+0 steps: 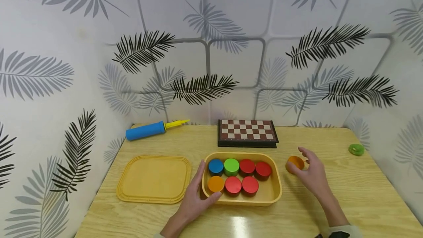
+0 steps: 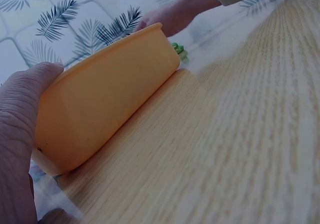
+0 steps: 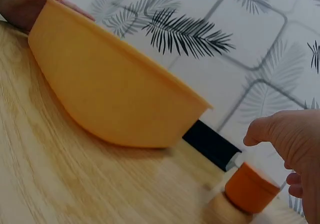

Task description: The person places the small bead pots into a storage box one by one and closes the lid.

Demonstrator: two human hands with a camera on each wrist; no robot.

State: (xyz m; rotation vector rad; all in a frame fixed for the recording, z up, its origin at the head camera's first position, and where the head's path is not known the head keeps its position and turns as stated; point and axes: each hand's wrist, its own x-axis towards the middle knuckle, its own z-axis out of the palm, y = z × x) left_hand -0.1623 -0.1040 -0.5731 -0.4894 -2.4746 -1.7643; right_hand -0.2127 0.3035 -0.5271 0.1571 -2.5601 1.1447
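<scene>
My left hand [image 1: 195, 195] grips the left end of a yellow plastic box [image 1: 275, 194], thumb over the near rim and fingers along the side. Inside stand several round, flat-topped tubs: a blue tub [image 1: 216, 167], a green tub [image 1: 231, 167], an orange tub [image 1: 216, 184] and several red ones, including a red tub [image 1: 250, 185]. To the right of the box, my right hand [image 1: 312, 173] is spread around a small orange round tub [image 3: 251, 188]. Its thumb overlaps this tub in the head view, while the right wrist view shows thumb and fingers standing off from it.
A flat yellow lid [image 1: 153, 179] lies left of the box. Behind are a blue hand pump [image 1: 145, 131] with a yellow nozzle and a folded chessboard [image 1: 247, 131]. A small green coiled thing [image 1: 357, 149] lies far right, near the table's edge. Patterned wall covering rises behind the table.
</scene>
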